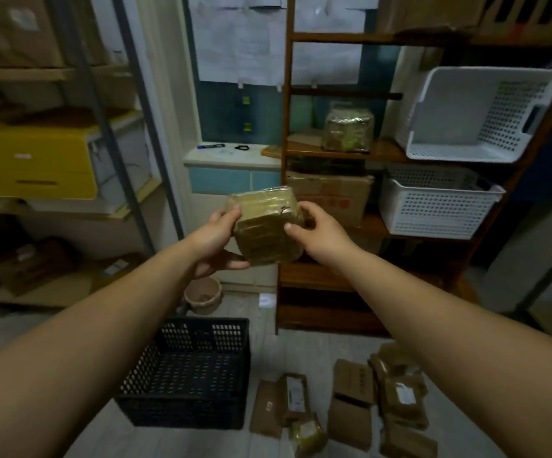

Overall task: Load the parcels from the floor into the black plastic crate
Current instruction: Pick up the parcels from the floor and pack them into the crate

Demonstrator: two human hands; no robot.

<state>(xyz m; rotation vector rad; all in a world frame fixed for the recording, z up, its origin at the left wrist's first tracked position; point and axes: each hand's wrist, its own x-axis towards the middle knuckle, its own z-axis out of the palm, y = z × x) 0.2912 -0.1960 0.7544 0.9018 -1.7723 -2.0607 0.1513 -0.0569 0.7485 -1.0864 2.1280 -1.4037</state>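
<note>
1. My left grip (pixel 217 241) is clenched on the left side of a brown, tape-wrapped parcel (pixel 264 226). The thumb lies on the upper edge and the fingers are curled underneath.
2. My right grip (pixel 321 233) grasps the same parcel from the right, with the thumb on the near face and the fingers over the far top corner.
3. The parcel is up in the air between both grips, tilted. It is in front of the wooden shelf unit (pixel 288 127) and well above the floor (pixel 301 352).
4. The black plastic crate (pixel 182 408) stands on the floor below my left forearm, open side up, and its perforated bottom shows.
5. More brown parcels (pixel 360 414) lie on the floor to the right of the crate. Several carry white labels and some overlap. The nearest one lies just beside the crate's right wall, but I cannot tell whether it touches.
6. The shelf unit carries a tilted white basket (pixel 473 117) and a second white basket (pixel 436 203) below it. It also holds a cardboard box (pixel 331 193) and a wrapped bundle (pixel 347 130).
7. A yellow box (pixel 33 160) sits on the rack at the left.
8. A small pot (pixel 203 294) stands on the floor behind the crate.
</note>
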